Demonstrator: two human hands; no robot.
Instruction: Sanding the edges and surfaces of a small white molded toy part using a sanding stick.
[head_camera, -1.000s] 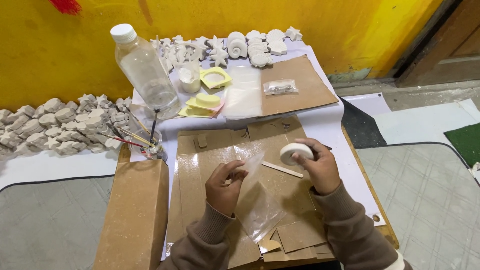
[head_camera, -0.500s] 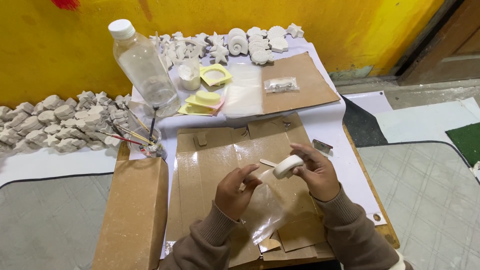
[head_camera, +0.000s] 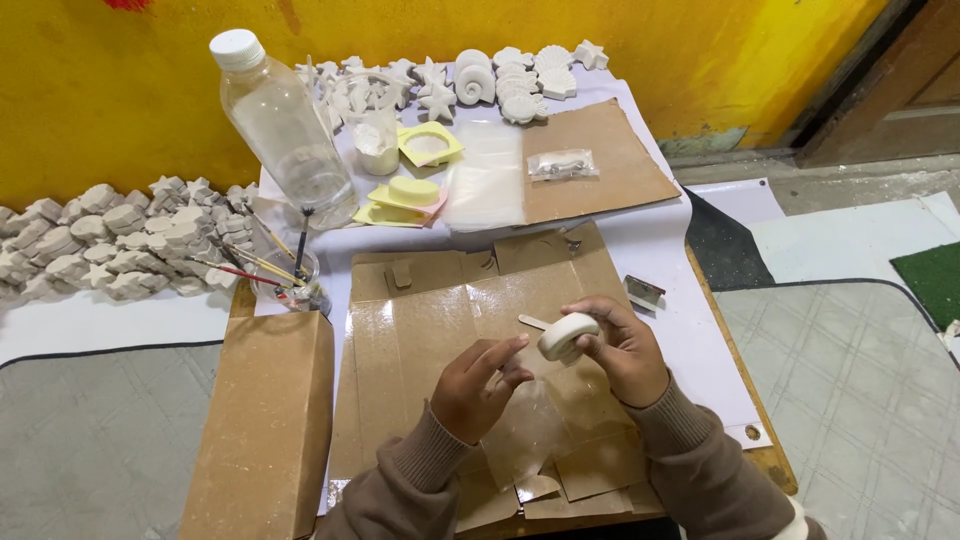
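We are sitting at a low table (head_camera: 700, 330) with flat brown cardboard (head_camera: 450, 320) spread over it. Our right hand (head_camera: 620, 345) is wrapped around a small round white plaster piece (head_camera: 568, 335), pinching it at the edges and holding it up in the air above the cardboard. Our left hand (head_camera: 480, 385) holds nothing. Its fingers are loosely curled, and one finger points up toward the white piece, close to it but not touching. A clear plastic bag (head_camera: 530, 430) lies on the cardboard just under both hands. A thin wooden stick (head_camera: 535, 322) lies on the cardboard just beside the white piece.

At the far side stand a big clear bottle (head_camera: 285, 125) with a white cap, some yellow moulds (head_camera: 410, 195), and a row of white plaster shells and stars (head_camera: 500, 75). A small glass with paintbrushes (head_camera: 290, 275) sits to the left.

What could go wrong? We think the white piece may break easily. It is only held at its edges, so if our fingers slip it could drop on the cardboard and chip. Squeezing too hard could crack it too. The clear bag is slippery and hard to see, so it could slide away under our hands.
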